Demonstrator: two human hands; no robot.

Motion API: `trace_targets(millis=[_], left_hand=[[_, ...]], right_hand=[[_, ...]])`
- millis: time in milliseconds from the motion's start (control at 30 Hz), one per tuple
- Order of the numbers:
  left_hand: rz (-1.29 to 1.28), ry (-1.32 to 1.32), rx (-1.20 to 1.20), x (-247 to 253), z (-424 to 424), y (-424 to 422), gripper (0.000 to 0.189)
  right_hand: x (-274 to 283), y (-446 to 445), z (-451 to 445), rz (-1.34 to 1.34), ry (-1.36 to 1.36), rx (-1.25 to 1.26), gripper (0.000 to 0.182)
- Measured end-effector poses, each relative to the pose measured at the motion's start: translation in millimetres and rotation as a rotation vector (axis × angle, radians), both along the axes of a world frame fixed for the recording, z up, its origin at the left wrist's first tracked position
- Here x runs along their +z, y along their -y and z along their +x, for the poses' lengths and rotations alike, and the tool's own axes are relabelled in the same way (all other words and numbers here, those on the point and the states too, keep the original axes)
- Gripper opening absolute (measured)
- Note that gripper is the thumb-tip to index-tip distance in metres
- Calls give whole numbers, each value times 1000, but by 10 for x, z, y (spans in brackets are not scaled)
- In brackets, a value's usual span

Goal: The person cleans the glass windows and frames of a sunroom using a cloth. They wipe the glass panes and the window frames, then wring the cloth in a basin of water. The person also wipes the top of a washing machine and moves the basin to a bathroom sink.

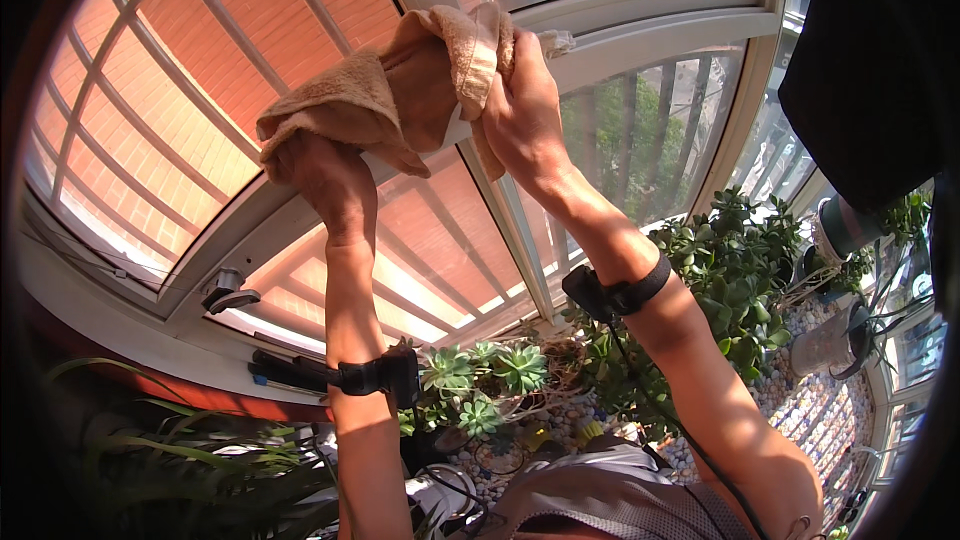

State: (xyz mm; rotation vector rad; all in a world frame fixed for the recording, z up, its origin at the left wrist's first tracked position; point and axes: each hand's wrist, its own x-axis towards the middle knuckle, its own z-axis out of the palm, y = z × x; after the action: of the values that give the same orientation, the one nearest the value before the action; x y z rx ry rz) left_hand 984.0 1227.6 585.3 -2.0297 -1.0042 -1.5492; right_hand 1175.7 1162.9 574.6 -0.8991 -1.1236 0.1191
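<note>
A tan terry cloth stretches between my two hands, in front of the white window frame. My left hand grips its lower left end, with the fingertips mostly wrapped in the folds. Higher up and to the right, my right hand is closed on the bunched other end, its thumb on top. A pale frayed bit sticks out beyond the right hand. Whether the cloth touches the frame or glass cannot be told. Each forearm wears a black strap with a small device.
A window handle juts out at lower left. Succulents and a leafy jade plant grow below, beside pebbles and a tilted pot. Long-leaved plants stand at lower left. Bars show outside the glass.
</note>
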Motion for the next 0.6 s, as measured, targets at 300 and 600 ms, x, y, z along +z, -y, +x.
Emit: trace_targets(millis=[300, 600], left_hand=[[-692, 128, -929, -301, 619, 846, 29], [-599, -363, -865, -15, 858, 952, 34]], right_hand=[[-288, 636, 234, 34, -123, 596, 73], [-374, 665, 1546, 56, -548, 227, 37]])
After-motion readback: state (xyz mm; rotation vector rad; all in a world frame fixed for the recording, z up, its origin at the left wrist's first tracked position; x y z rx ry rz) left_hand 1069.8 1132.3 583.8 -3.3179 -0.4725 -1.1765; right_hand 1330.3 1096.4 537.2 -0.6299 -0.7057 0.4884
